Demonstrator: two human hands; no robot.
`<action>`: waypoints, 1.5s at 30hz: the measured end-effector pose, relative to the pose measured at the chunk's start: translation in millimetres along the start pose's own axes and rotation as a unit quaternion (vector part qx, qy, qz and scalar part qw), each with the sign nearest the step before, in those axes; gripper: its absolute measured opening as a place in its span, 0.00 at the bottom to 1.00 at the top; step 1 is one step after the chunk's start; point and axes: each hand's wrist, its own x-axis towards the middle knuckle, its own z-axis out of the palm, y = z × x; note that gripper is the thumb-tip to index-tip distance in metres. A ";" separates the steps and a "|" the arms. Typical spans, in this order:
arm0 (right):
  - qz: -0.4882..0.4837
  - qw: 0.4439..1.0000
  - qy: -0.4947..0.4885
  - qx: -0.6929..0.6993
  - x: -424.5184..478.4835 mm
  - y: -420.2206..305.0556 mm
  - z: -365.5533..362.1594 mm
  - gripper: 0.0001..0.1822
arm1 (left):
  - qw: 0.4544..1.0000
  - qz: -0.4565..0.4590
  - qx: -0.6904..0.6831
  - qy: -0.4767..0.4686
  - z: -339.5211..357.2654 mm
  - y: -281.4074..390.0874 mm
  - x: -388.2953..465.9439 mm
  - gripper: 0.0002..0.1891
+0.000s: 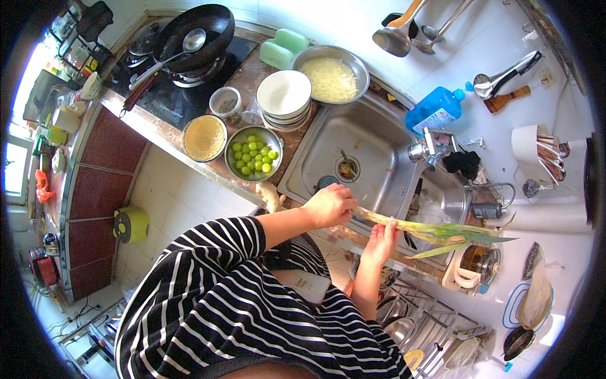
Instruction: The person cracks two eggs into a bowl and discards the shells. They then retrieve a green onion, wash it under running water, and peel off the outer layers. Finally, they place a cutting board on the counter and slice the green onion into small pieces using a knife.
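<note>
A long green onion (426,227), with a pale, brownish lower stalk and partly yellowed leaves, lies across the front of the sink. My left hand (331,206) has its fingers closed on the stalk's lower end, above the sink's near edge. Farther along the stalk, my right hand (381,241) pinches it between thumb and fingers. The leaves spread to the right over the second basin. Scraps lie around the drain of the steel sink (374,142). A piece of ginger (270,196) rests on the counter edge, left of my left hand.
A bowl of green grapes (253,154), stacked white bowls (284,94) and a steel bowl of pale shreds (329,78) stand left of the sink. Behind them a black wok (194,38) sits on the stove. A faucet (423,149) and a blue bottle (433,111) are behind the basins.
</note>
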 end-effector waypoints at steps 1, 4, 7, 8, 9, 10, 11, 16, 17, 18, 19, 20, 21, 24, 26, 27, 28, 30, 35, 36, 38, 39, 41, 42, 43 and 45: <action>0.001 1.000 0.004 -0.001 -0.2 -0.8 0.6 0.19 | 1.000 0.000 -0.001 0.005 0.1 0.6 0.6 0.13; -0.002 1.000 0.013 -0.008 0.1 -1.2 0.7 0.18 | 1.000 -0.003 0.010 0.022 4.5 1.2 1.6 0.12; -0.001 1.000 0.022 0.016 1.7 2.6 0.5 0.18 | 0.999 -0.005 0.018 0.036 6.1 3.2 2.3 0.11; 0.000 1.000 0.024 0.017 2.1 3.0 -0.6 0.18 | 0.999 -0.006 0.020 0.037 7.3 3.8 2.7 0.11; 0.001 0.999 0.027 0.020 1.6 4.1 -1.7 0.18 | 0.999 -0.007 0.024 0.036 7.4 4.4 2.8 0.11; 0.003 0.999 0.029 0.022 1.0 4.6 -2.2 0.18 | 0.999 -0.010 0.024 0.035 7.4 5.2 3.4 0.11; 0.002 0.999 0.036 0.022 0.8 5.0 -2.6 0.17 | 0.999 -0.012 0.024 0.033 7.7 6.1 4.0 0.11; -0.006 0.998 0.051 0.021 -1.6 3.2 6.0 0.14 | 0.999 -0.035 0.002 0.013 8.3 4.8 4.2 0.11; -0.012 0.998 0.054 0.018 -1.7 2.5 7.8 0.14 | 0.999 -0.037 -0.002 0.011 10.1 3.6 4.5 0.12; -0.010 0.998 0.055 0.014 -1.5 1.4 9.7 0.14 | 0.999 -0.034 -0.009 0.021 10.1 2.6 6.4 0.12; -0.009 0.998 0.058 0.013 -1.6 1.0 10.0 0.14 | 0.999 -0.039 -0.017 0.013 9.6 2.0 8.0 0.11; -0.007 0.998 0.062 0.011 -1.8 0.6 10.0 0.14 | 0.999 -0.044 -0.024 0.005 8.6 1.7 9.6 0.11; -0.005 0.998 0.063 0.010 -1.7 0.6 10.3 0.14 | 0.998 -0.050 -0.029 -0.003 5.6 2.3 11.6 0.11; 0.002 0.998 0.064 0.008 -0.9 1.4 8.8 0.11 | 0.995 -0.079 -0.064 -0.017 4.3 1.4 11.0 0.10; 0.003 0.997 0.072 0.004 -1.0 0.7 9.8 0.11 | 0.984 -0.132 -0.102 -0.065 4.2 -2.6 9.5 0.11; 0.004 0.997 0.078 0.004 -1.1 0.2 11.7 0.10 | 0.988 -0.109 -0.080 -0.077 2.9 -3.7 10.9 0.11; 0.005 0.996 0.085 0.004 -0.9 0.0 12.9 0.10 | 0.991 -0.085 -0.059 -0.090 1.2 -4.7 12.9 0.12; 0.008 0.996 0.090 0.002 1.6 -0.3 10.7 0.10 | 0.994 -0.039 -0.012 -0.104 -0.3 -6.7 14.5 0.13; 0.029 0.994 0.109 0.003 8.9 -0.9 2.1 0.13 | 0.990 0.027 0.066 -0.123 -7.9 1.7 19.9 0.13; 0.034 0.995 0.096 0.003 9.7 -1.6 -0.6 0.13 | 0.986 0.016 0.086 -0.140 -5.9 1.4 19.7 0.11; 0.049 0.994 0.093 -0.004 11.7 -2.3 -1.1 0.13 | 0.976 -0.002 0.127 -0.174 -3.2 -2.1 17.3 0.09; 0.046 0.994 0.104 -0.001 14.5 -2.9 -0.6 0.13 | 0.980 0.005 0.116 -0.159 -2.2 -0.9 17.9 0.09; 0.054 0.995 0.084 -0.012 17.8 -7.0 -3.4 0.13 | 0.987 0.021 0.093 -0.130 -3.1 2.8 18.3 0.09; 0.067 0.994 0.090 0.004 17.8 -10.3 -1.6 0.12 | 0.989 0.014 0.063 -0.131 -4.8 5.8 18.3 0.10; 0.077 0.993 0.086 0.021 19.4 -12.7 -1.5 0.10 | 0.990 0.016 0.047 -0.132 -5.7 9.3 19.5 0.09; 0.094 0.990 0.100 0.039 26.1 -7.6 -9.5 0.10 | 0.991 0.018 0.016 -0.134 -6.4 15.6 22.1 0.09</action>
